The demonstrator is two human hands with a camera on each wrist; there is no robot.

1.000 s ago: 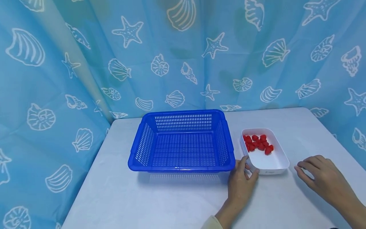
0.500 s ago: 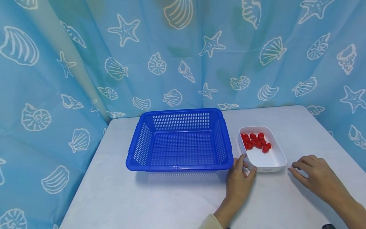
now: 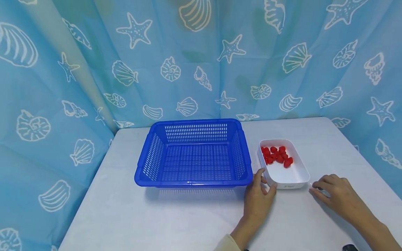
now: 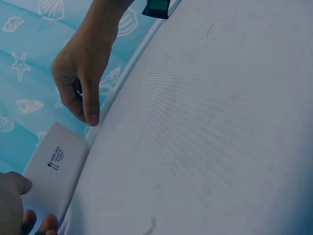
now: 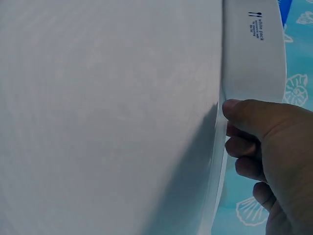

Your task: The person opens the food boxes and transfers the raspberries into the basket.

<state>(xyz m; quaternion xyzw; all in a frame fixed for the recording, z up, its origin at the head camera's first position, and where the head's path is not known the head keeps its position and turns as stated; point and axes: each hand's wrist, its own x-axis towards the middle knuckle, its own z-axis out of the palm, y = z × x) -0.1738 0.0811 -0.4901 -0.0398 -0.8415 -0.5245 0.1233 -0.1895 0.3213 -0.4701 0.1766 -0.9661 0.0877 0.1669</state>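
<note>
A white plastic box stands at the right of the table, with several small red berry-like pieces gathered in its far left part. My left hand holds its near left corner, thumb on the front wall and fingers along the side. Beside the near right corner, my right hand has its fingers curled and the thumb against the index finger. A thin pale thing shows at its fingertips, and something small and dark shows between the fingers. Most of that item is hidden by the hand, so I cannot tell its kind.
A blue slotted plastic basket with nothing in it stands left of the box. The white-covered table ends at a blue shell-patterned curtain. A dark object shows at the bottom edge by the right forearm.
My right hand has come closer to the box's near right corner. The left hand keeps its hold on the box. The whole head view has shifted slightly, so things appear further left.
</note>
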